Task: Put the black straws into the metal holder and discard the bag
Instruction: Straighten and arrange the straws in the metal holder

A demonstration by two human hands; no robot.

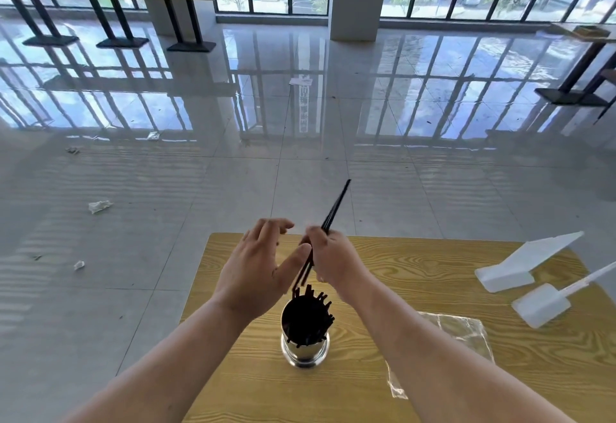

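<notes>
A few black straws (335, 211) are gripped by the right hand (328, 256) – lower ends hidden behind the open-fingered left hand (256, 269), above the metal holder (305, 349).

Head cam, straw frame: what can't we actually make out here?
- Count of black straws in the right hand: head view, overlapped and motion-blurred, middle hidden by the fingers.
- Inside of the shiny metal holder: packed straw tips hide its depth.
- Clear plastic bag on the wooden table: partly hidden by the right forearm; any contents unreadable.
- White plastic pieces: purpose unclear.
</notes>
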